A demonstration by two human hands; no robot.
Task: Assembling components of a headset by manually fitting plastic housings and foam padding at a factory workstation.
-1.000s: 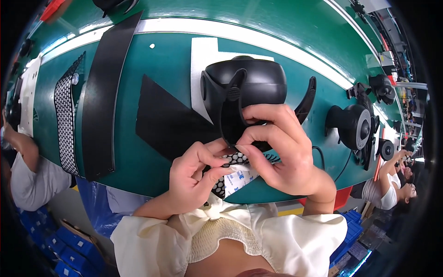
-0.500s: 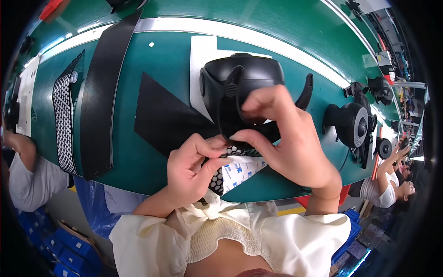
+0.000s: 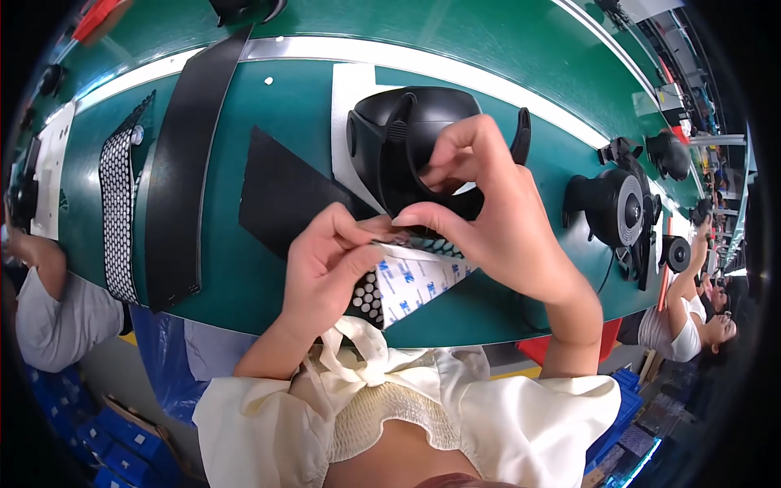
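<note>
A black rounded plastic housing [image 3: 443, 106] with upright curved prongs stands in front of me. My right hand [image 3: 488, 203] grips its near edge, thumb on the outside and fingers curled into the opening. My left hand [image 3: 329, 264] pinches a sheet of round stick-on pads [image 3: 368, 299] between thumb and forefinger, close to that edge. Part of the sheet is folded over, showing its white printed backing paper [image 3: 423, 285]. My fingers hide where the sheet meets the housing.
A black angular sheet [image 3: 285, 183] and white foam sheet [image 3: 346, 106] lie by the housing. To the left are a long black panel [image 3: 183, 163] and another pad strip [image 3: 118, 211]. A round black fan-like unit [image 3: 610, 207] stands right. Other people work at both sides.
The housing has shifted slightly away and left, tilting a little. Both hands have moved up with it, and the folded backing paper shows more widely.
</note>
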